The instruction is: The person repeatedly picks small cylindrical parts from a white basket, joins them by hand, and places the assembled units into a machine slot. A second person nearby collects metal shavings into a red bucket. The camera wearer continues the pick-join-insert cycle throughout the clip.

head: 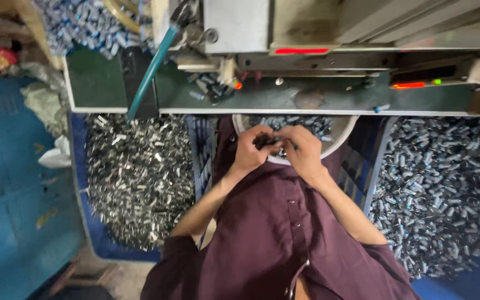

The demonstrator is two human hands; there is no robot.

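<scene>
My left hand [249, 148] and my right hand [303, 152] meet over the near rim of a round white bowl [346, 129] in my lap. The bowl holds several small blue-and-silver cylindrical parts [306, 122]. Both hands pinch a small dark part [268, 141] between their fingertips, fingers curled around it. What exactly the part is stays hidden by the fingers. I wear a maroon shirt [273, 233].
A blue bin of shiny metal clips [137, 172] sits at my left, a bin of blue-and-silver cylinders [445, 183] at my right. A green machine bench [306, 94] with red lights and a teal-handled lever [148, 75] stands ahead. Blue crates [12, 183] lie far left.
</scene>
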